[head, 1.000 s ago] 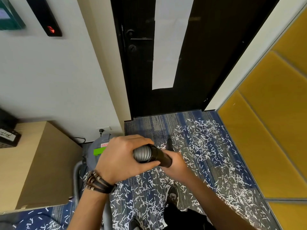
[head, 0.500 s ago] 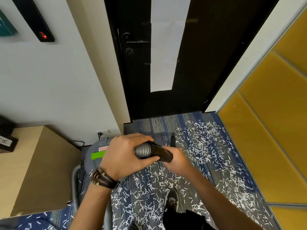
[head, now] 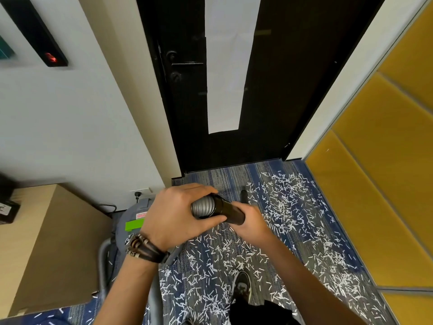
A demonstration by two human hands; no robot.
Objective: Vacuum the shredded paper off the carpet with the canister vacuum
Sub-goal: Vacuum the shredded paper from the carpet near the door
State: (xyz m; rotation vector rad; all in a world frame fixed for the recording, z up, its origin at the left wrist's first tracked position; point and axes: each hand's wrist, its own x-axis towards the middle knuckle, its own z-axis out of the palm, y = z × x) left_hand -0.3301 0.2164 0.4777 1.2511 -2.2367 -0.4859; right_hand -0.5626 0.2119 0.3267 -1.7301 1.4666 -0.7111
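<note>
Left hand (head: 174, 214) fingers clamped on hose (head: 202, 207), right hand (head: 254, 222) on wand (head: 230, 211): sweeping step, apparently; next, steer nozzle (head: 243, 194) through paper (head: 283, 207).

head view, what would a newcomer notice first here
White shredded paper litters the blue carpet before the black door, thickest toward the yellow wall panels at right. At centre, the left hand grips the ribbed hose and the right hand the black wand; the grey canister vacuum sits lower left.
</note>
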